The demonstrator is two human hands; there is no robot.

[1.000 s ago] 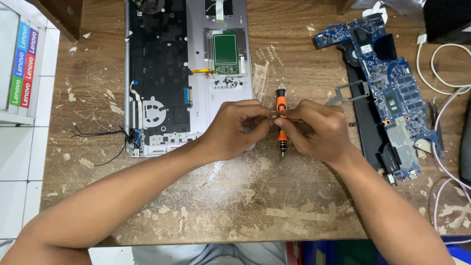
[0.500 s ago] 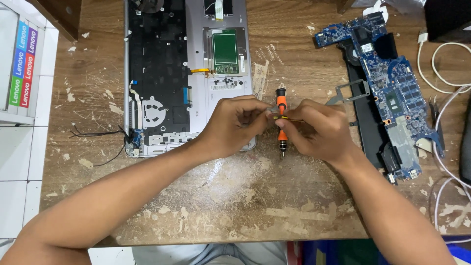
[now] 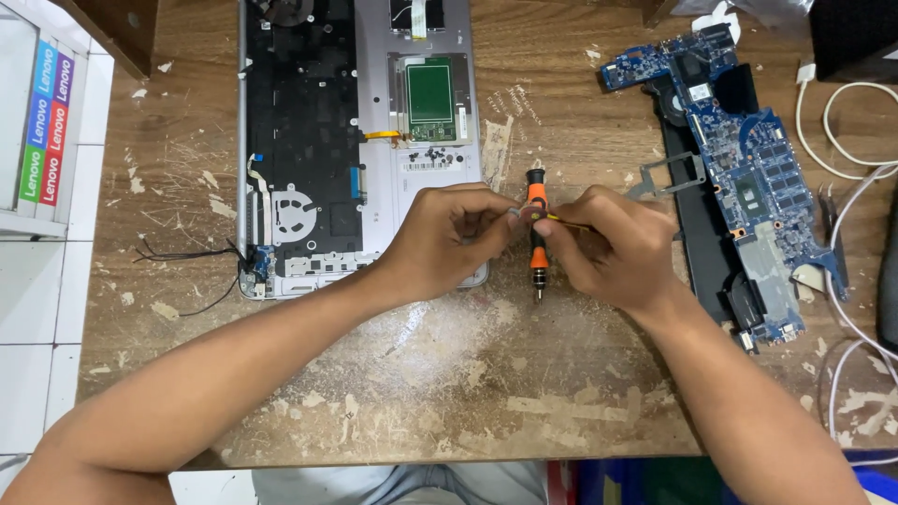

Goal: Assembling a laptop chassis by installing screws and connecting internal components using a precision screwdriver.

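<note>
Hands: two, both bare, meeting over the middle of the table.
Left hand [image 3: 449,238]: fingers curled, tips pinched toward the right hand; what they pinch is too small to tell, possibly one end of a thin yellowish strip [image 3: 566,221].
Right hand [image 3: 613,245]: fingers bent around that same thin strip, which sticks out between thumb and forefinger; the grasp looks closed, not slack.
Screwdriver [image 3: 537,234]: one, slim, orange and black, with a dark metal tip pointing toward the person; it lies between the two hands, just beside the fingertips. Whether either hand grips it I cannot tell.
Laptop base [image 3: 374,140]: one, silver shell opened up, black inner panel, a round fan [image 3: 292,208] at the lower left, a green rectangular board [image 3: 430,98] near the top; the left hand overlaps its lower right corner.
Motherboard [image 3: 748,168]: one, long, blue, irregular in outline, studded with small chips, lying on a black part at the right, well apart from the laptop base.
Metal bracket [image 3: 672,174]: one, thin, grey, frame-shaped, beside the motherboard.
Cables [image 3: 842,131]: white, looping at the right edge; count unclear.
Table [image 3: 421,393]: worn brown wood, scratched, flecked with pale peeling patches.
</note>
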